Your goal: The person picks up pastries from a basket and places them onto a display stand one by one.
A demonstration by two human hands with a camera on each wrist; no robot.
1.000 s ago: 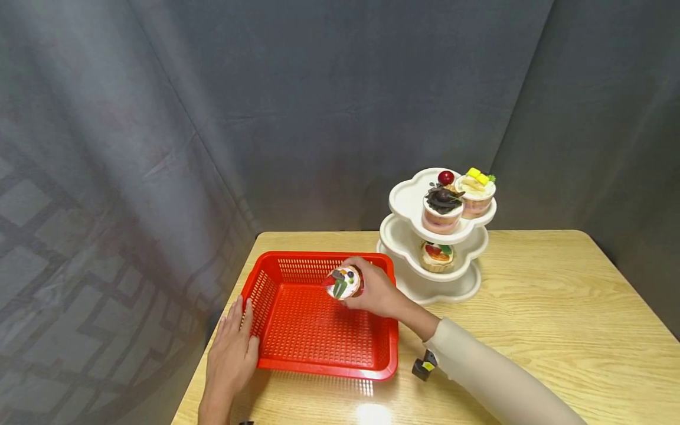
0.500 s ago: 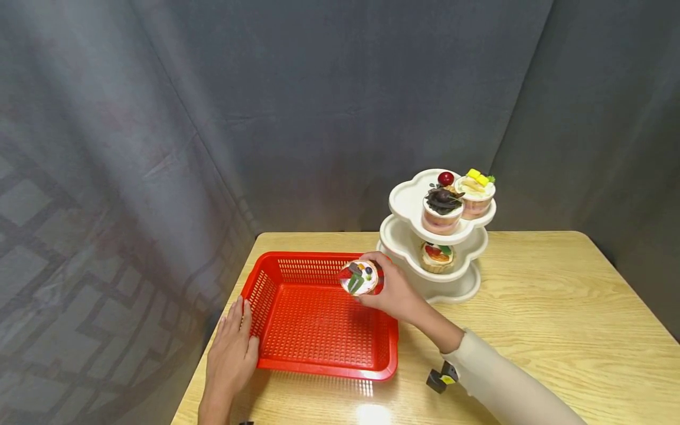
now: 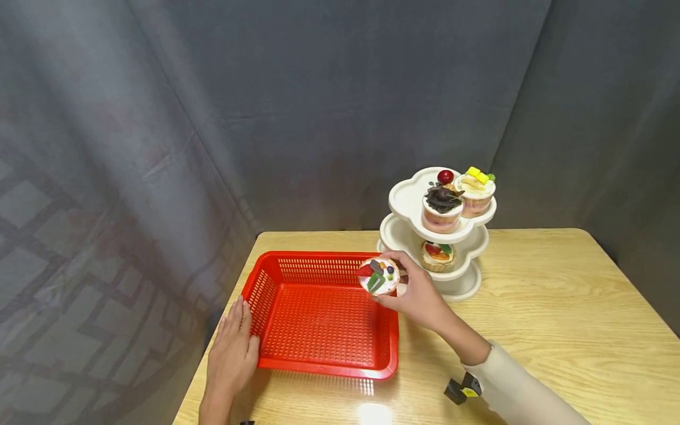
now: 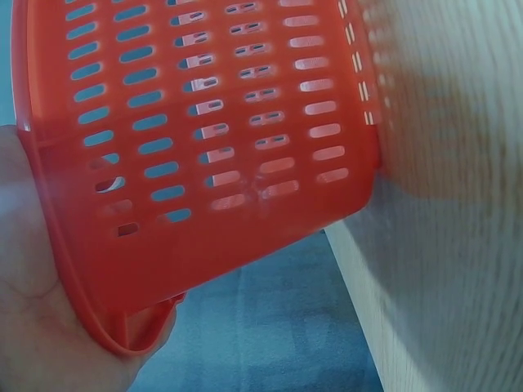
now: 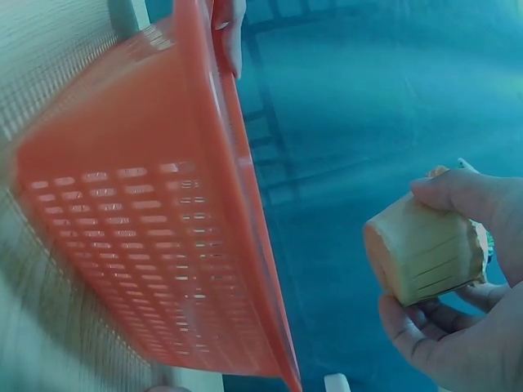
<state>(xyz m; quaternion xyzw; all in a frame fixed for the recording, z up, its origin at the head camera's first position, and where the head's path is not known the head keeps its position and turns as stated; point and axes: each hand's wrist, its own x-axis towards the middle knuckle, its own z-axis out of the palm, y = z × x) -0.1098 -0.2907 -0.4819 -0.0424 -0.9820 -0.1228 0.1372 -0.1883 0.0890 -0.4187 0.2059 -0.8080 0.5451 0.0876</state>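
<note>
My right hand (image 3: 418, 293) holds a fruit tart (image 3: 379, 277) between thumb and fingers, above the basket's right rim. White cream, a strawberry piece, a blueberry and green leaf shapes top the tart. Its tan tapered shell (image 5: 429, 249) shows in the right wrist view, clear of the basket. On the left rim of the red plastic basket (image 3: 319, 373) rests my left hand (image 3: 231, 348), fingers straight. The left wrist view shows the palm (image 4: 24, 302) against the basket rim. A white three-tier stand (image 3: 411, 200) is just beyond my right hand, which hides part of its lower tiers.
On the stand's top tier sit a dark-topped dessert cup (image 3: 442, 212), a yellow-topped cup (image 3: 476, 195) and a red cherry topping (image 3: 445, 176) behind. Another fruit tart (image 3: 438, 255) sits on the middle tier. Wooden table (image 3: 552, 307) stretches right; grey curtains (image 3: 372, 118) hang behind and left.
My right hand has moved rightward with the fruit tart, from over the basket's inside to its right rim near the stand. The left hand and basket have stayed put.
</note>
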